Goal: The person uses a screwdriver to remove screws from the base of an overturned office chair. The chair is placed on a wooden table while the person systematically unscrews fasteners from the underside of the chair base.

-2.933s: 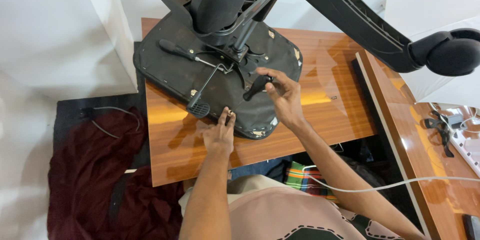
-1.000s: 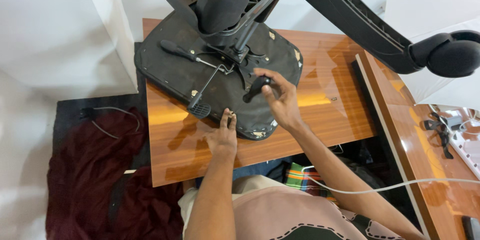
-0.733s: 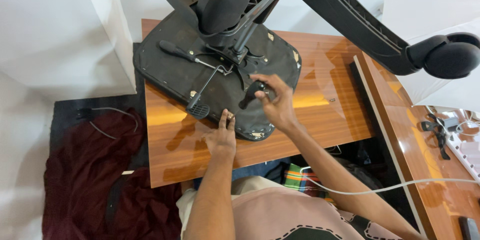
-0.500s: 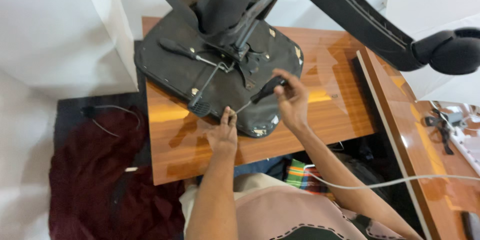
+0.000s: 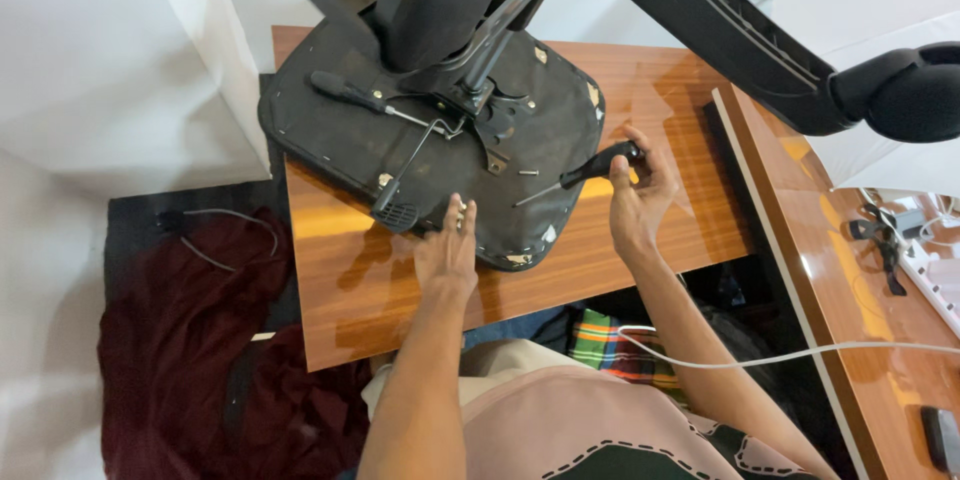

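1. Since half a second ago we have drawn our right hand (image 5: 632, 208) out to the right, off the seat, and the screwdriver (image 5: 580, 174) has come with it; its tip has left the spot beside our left fingers.
2. Our right hand now grasps the black handle of the screwdriver, fingers curled round it, with the thin metal shaft pointing left and a little down from the hand, its tip over the seat's underside.
3. Our left hand (image 5: 447, 252) lies flat and released, holding nothing, with its fingertips (image 5: 458, 213) pressing on the near edge of the upturned chair seat (image 5: 330, 130).
4. Just ahead of our left fingertips, a little to the left, sits the flat black paddle of the lever (image 5: 398, 212), whose rod runs up toward the mechanism in the middle of the seat.
5. Between the two hands, a small loose screw (image 5: 527, 172) lies on the black seat bottom, just beyond the screwdriver's tip.
6. Farther ahead of our left hand a second screwdriver (image 5: 362, 99) rests on the seat, its black handle to the left, untouched.
7. Above both hands the chair base (image 5: 700, 10) spreads out, one caster (image 5: 915, 95) hanging well off to the right of our right hand.
8. Under everything lies the glossy wooden surface (image 5: 340, 280), and our right hand hovers over its bare part beside the seat's right edge.
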